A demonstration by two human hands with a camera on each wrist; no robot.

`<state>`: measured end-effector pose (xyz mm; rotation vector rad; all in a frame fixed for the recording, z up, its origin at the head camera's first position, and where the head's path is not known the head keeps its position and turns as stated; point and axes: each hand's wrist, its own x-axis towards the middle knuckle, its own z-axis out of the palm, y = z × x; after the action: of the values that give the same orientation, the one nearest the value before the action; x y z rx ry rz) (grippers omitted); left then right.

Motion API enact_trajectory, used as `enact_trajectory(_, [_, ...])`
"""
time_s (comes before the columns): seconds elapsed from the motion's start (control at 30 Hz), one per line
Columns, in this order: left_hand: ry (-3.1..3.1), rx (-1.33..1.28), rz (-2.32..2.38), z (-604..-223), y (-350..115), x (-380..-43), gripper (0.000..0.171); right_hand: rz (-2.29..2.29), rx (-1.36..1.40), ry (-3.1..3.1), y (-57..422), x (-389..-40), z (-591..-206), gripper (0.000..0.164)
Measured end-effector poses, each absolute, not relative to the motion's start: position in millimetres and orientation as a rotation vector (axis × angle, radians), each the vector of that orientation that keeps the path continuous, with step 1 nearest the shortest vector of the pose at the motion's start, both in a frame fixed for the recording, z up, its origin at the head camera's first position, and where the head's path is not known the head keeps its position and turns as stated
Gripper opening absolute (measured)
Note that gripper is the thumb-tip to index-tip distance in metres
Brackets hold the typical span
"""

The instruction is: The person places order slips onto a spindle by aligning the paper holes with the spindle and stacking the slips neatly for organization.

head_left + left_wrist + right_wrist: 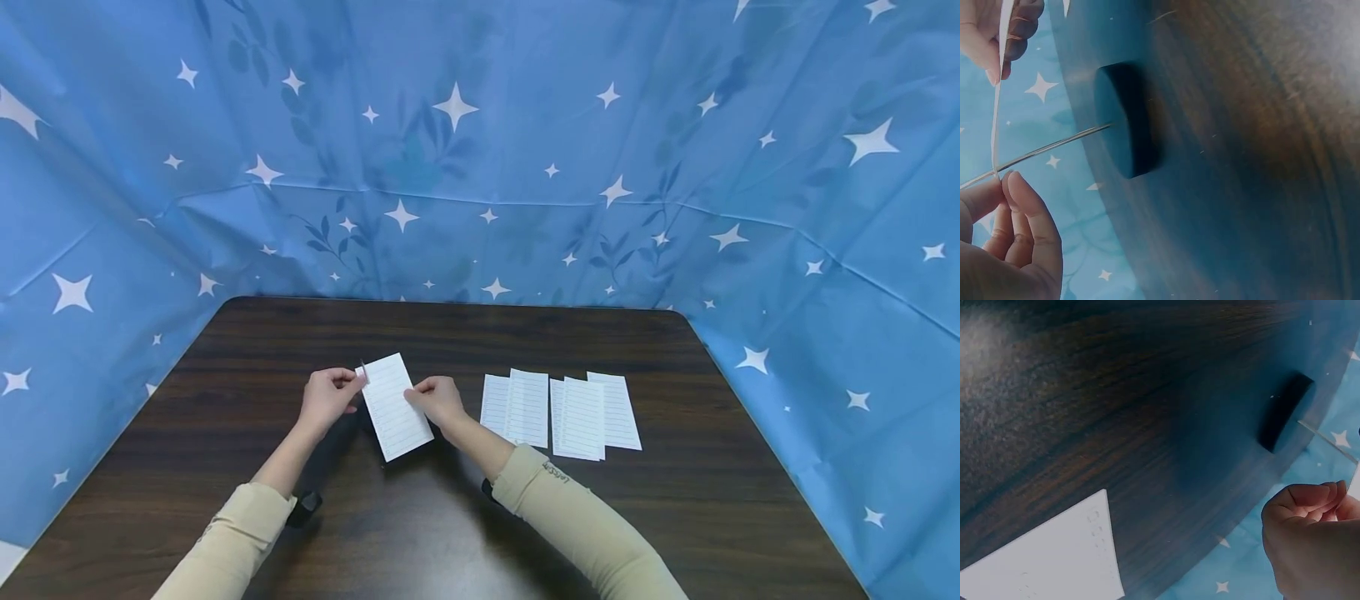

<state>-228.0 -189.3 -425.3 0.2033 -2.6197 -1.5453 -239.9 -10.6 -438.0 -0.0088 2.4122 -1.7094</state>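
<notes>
A lined white paper slip (396, 408) is held up between both hands. My left hand (326, 400) pinches its left edge near the upper corner, between thumb and fingertips. My right hand (441, 402) pinches the right edge. Just beside the left fingertips, the thin metal rod (1054, 149) of a bill spike crosses the slip, with a length of rod showing on either side in the left wrist view. The rod rises from a round black base (1138, 119) standing on the table; in the head view the slip and left hand mostly hide that base.
Several more lined slips (528, 408) lie overlapping on the dark wooden table (465, 533), to the right of the right hand. One slip (1066, 556) shows close up in the right wrist view. A blue star-patterned curtain (480, 150) hangs behind the table.
</notes>
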Motion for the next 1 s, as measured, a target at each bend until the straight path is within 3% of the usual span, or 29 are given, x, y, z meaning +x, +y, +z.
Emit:
enact_trajectory(0.33, [-2.687, 0.306, -1.517, -442, -191, -235, 0.028, -1.580, -0.039, 2.397, -3, -248, -452, 0.016])
enact_trajectory(1.0, [-2.906, 0.174, -1.433, -458, -197, -241, 0.024, -1.287, -0.253, 2.569, 0, -253, -461, 0.012])
